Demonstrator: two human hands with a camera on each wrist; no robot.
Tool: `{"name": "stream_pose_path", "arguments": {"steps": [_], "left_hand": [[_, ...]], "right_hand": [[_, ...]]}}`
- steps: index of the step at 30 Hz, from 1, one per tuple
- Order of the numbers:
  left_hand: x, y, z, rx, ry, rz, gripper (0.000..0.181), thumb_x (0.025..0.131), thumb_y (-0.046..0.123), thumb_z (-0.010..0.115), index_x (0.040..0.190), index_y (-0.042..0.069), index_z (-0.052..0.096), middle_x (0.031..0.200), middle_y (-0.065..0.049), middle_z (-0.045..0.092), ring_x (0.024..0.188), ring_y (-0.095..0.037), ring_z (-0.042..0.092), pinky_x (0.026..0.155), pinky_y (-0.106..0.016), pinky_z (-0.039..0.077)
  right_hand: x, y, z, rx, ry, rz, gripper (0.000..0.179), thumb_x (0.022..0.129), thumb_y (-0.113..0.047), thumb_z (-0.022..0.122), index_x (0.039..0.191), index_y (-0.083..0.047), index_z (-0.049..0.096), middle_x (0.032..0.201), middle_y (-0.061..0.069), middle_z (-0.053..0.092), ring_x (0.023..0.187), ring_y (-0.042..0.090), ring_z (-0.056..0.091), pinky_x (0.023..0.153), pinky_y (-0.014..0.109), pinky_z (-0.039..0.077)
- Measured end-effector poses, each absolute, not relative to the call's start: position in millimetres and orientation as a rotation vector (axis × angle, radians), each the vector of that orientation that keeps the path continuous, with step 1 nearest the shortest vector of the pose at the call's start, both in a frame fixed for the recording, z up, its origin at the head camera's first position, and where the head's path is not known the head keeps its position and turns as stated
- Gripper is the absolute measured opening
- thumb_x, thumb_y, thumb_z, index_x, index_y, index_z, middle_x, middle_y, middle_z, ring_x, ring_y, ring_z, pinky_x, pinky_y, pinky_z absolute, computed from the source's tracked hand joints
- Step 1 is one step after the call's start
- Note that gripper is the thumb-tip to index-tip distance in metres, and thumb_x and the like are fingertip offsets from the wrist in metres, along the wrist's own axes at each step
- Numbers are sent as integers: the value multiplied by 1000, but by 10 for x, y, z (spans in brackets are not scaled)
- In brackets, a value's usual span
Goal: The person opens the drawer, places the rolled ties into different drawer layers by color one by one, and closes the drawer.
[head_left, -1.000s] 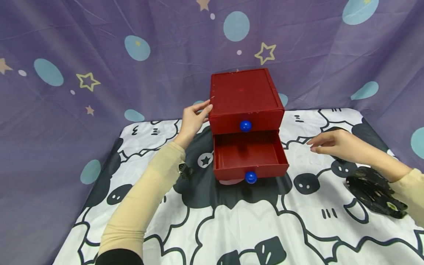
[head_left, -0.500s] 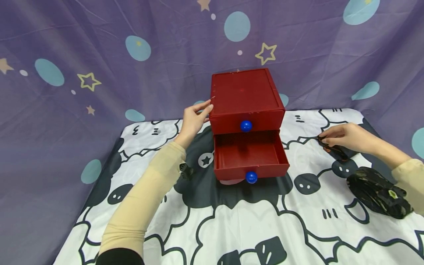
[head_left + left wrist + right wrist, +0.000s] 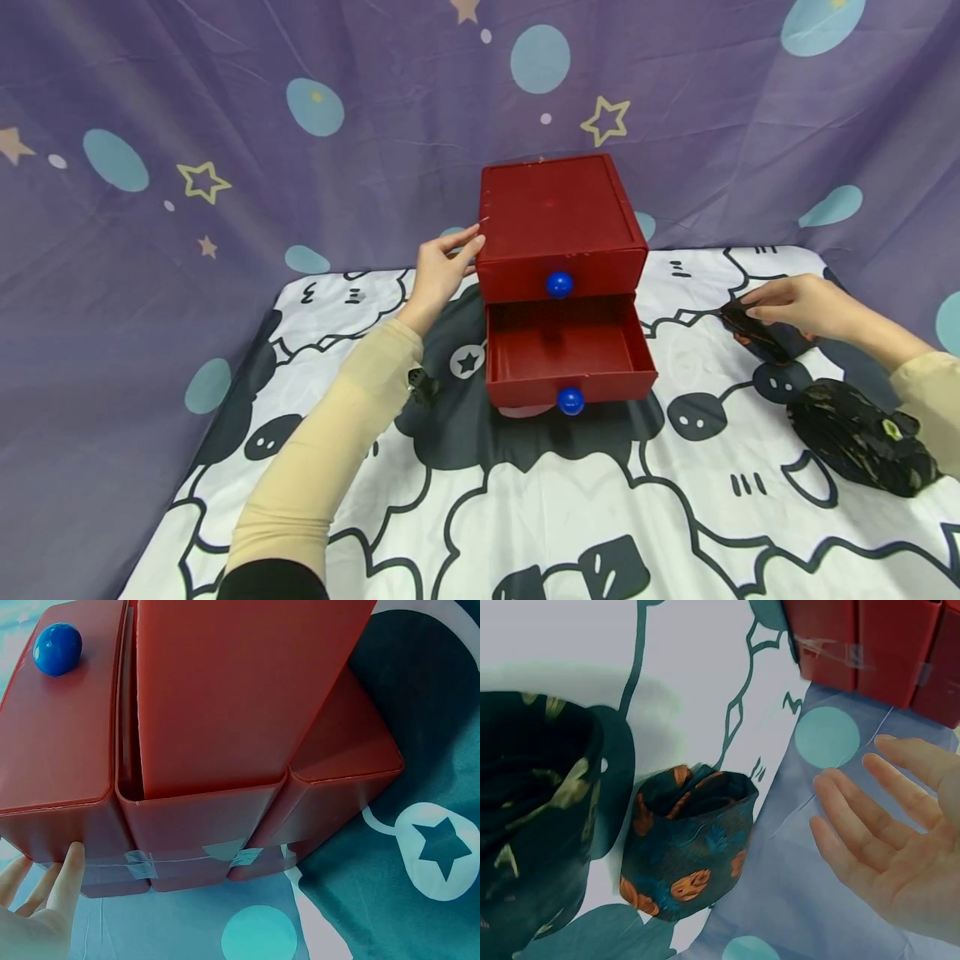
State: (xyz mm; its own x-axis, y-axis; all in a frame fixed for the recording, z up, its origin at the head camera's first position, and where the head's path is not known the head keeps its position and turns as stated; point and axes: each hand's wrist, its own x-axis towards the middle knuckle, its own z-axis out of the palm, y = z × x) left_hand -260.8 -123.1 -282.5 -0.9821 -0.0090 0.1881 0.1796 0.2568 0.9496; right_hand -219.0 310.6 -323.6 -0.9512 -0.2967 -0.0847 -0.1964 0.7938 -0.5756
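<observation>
My left hand (image 3: 441, 271) rests its fingertips against the left side of a red drawer cabinet (image 3: 555, 204); in the left wrist view its fingers (image 3: 73, 870) lie fairly straight on that side. Below the closed top drawer (image 3: 517, 279), another drawer (image 3: 566, 390) is pulled out, with a bare inside and a blue knob (image 3: 571, 402). In the right wrist view, my right hand (image 3: 900, 832) has its fingers spread, holding nothing. A folded dark cloth (image 3: 690, 851) with orange and blue leaves sits beneath it, partly covered by the hand in the head view.
Nearer the right wrist lies a larger dark cloth bundle (image 3: 847, 433) with a gold pattern. A white sheet (image 3: 570, 508) with black sheep drawings covers the table. Behind the cabinet hangs a purple curtain (image 3: 420, 108) with stars and blue spots.
My right hand has moved right and slightly back, uncovering part of the folded cloth. The left hand and the drawers have stayed put.
</observation>
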Motion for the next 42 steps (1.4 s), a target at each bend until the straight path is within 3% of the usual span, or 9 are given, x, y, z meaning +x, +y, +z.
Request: {"name": "stream_pose_path", "arguments": {"steps": [6,13,18,23,26,32,42], "left_hand": [[-2629,-1238,-2836,-155,-2372,-1797,34,86,19,60,117,6,59,115,-10,58,96,-22,59,73,-27,54],[-2506,-1204,-2703,-123,-2396,-1827,34,87,14,58,119,3,56,118,-14,56,99,-26,57,79,-33,52],[-2557,-1220,-2759,-133,-2390,-1825,34,86,16,59,118,5,57,117,-13,57,98,-25,58,78,-33,53],[-2612,-1242,-2830,-156,-2381,-1801,35,86,19,59,118,7,58,117,-10,57,97,-22,58,78,-34,52],[-2615,-1241,-2834,-164,-2371,-1804,34,86,18,59,118,6,58,116,-10,57,97,-22,58,79,-36,52],[-2607,-1240,-2821,-142,-2393,-1804,35,86,20,59,119,8,58,116,-10,57,98,-21,58,75,-27,54],[-2610,-1241,-2831,-151,-2378,-1812,34,86,19,59,118,7,58,115,-11,58,98,-22,58,77,-32,53]], "right_hand": [[-2237,3164,-3283,-387,2857,-803,33,85,-15,58,107,9,58,81,19,65,39,12,43,34,28,40],[-2321,3242,-3354,-393,2951,-695,30,83,-16,61,101,8,62,86,20,65,62,-1,52,51,24,43],[-2354,3315,-3412,-387,3016,-673,26,81,-14,62,98,6,64,86,20,65,65,-15,42,63,31,43],[-2378,3375,-3441,-407,3021,-678,25,81,-11,61,97,8,63,84,23,65,63,-19,38,60,25,39],[-2403,3403,-3455,-404,3022,-666,26,80,-9,61,97,10,62,82,23,65,65,-10,47,59,25,39],[-2456,3435,-3480,-384,3016,-647,26,78,-8,62,96,11,61,81,26,64,75,28,59,63,34,40],[-2521,3526,-3534,-371,2989,-630,32,77,-10,63,99,13,58,82,30,61,74,35,58,59,35,44]]}}
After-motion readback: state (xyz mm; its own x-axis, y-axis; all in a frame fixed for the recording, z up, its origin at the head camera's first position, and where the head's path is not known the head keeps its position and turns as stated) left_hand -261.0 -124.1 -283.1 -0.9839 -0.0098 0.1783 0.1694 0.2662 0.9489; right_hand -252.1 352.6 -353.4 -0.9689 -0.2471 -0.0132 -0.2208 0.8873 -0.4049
